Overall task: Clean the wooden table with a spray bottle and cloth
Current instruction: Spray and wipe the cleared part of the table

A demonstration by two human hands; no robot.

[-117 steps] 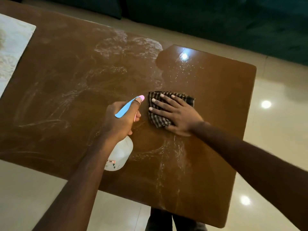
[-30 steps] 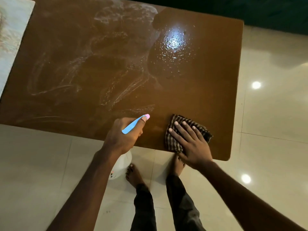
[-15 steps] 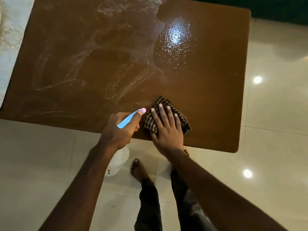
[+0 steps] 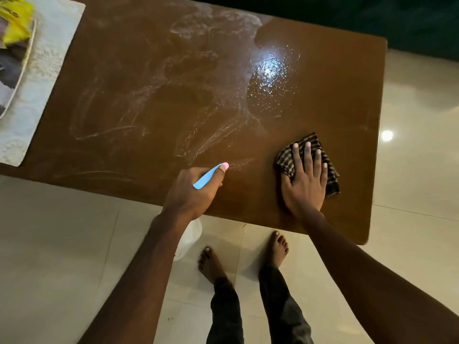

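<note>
the soft, limp checked cloth (image 4: 330,170) lies near the worktop's (image 4: 149,95) near right corner, pinned under the right hand's (image 4: 305,180) flat, spread fingers. it likely bunches easily, so palm pressure suits it. the left hand (image 4: 193,192) grips the light-looking plastic spray bottle (image 4: 210,175) by its neck at the near edge.

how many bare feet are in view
2. The left foot is on the floor beside the spray bottle; the right foot is near the table edge. None looks hidden.

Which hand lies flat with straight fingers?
The right hand, pressed flat on the checked cloth; the left hand is curled round the spray bottle instead.
</note>
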